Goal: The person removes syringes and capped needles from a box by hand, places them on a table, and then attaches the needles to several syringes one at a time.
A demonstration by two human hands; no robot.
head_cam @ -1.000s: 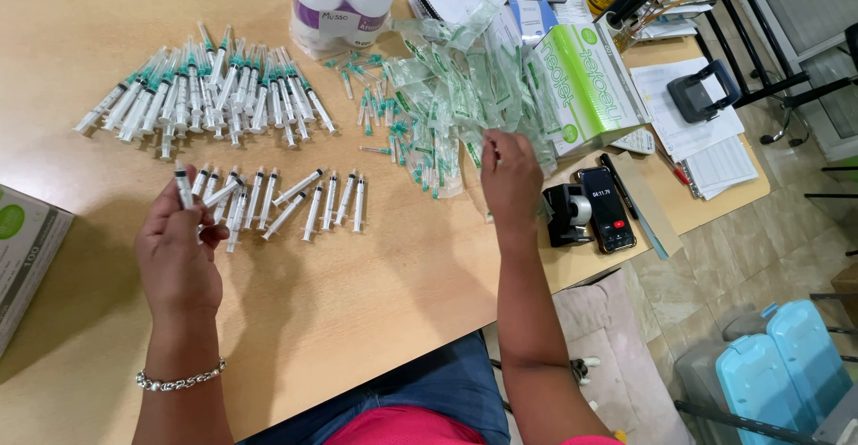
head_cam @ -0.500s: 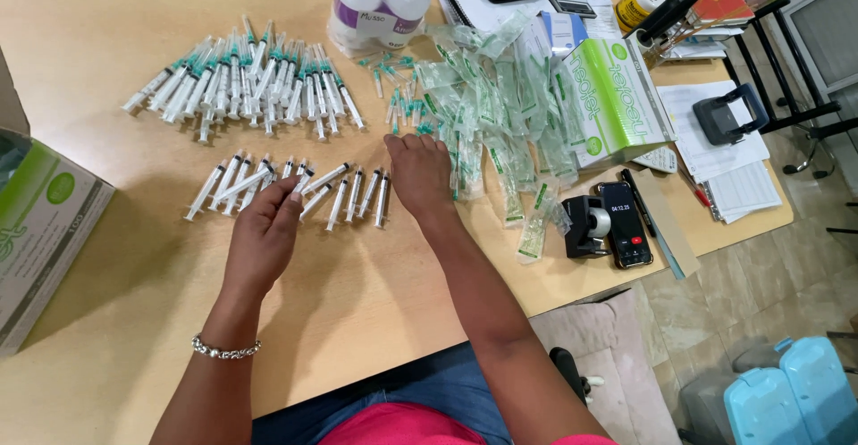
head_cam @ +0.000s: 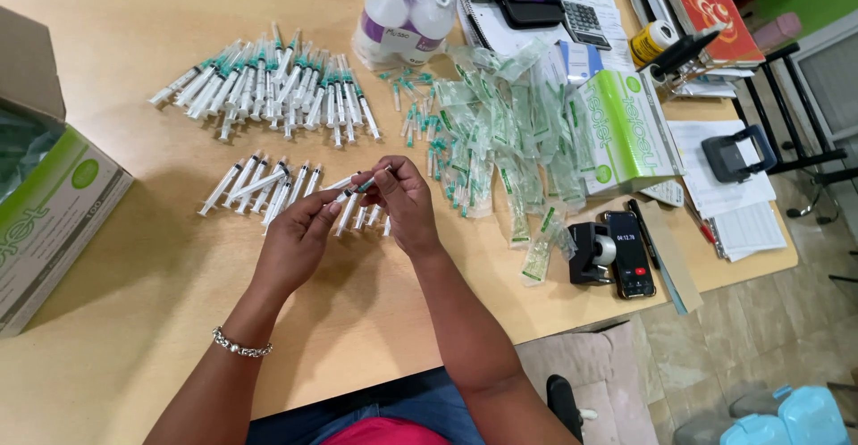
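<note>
My left hand [head_cam: 299, 239] and my right hand [head_cam: 404, 202] meet over the wooden table [head_cam: 161, 311], both pinching one small white syringe [head_cam: 356, 182] between the fingertips. Just beyond the hands lies a short row of uncapped white syringes [head_cam: 259, 186]. Farther back is a bigger heap of syringes with green caps [head_cam: 273, 88]. To the right of my right hand spreads a pile of empty clear wrappers [head_cam: 509, 141], with loose green needle caps [head_cam: 416, 114] beside it.
An open green and white box [head_cam: 54, 213] stands at the left edge. Another green and white box [head_cam: 621, 128] lies right of the wrappers. Plastic bottles [head_cam: 402, 12], a calculator [head_cam: 585, 23], a tape dispenser [head_cam: 594, 253], a phone [head_cam: 631, 256] and papers crowd the right side.
My right hand came back from the wrapper pile to the middle. My left hand rose off the syringe row. Both now hold one syringe between them.
</note>
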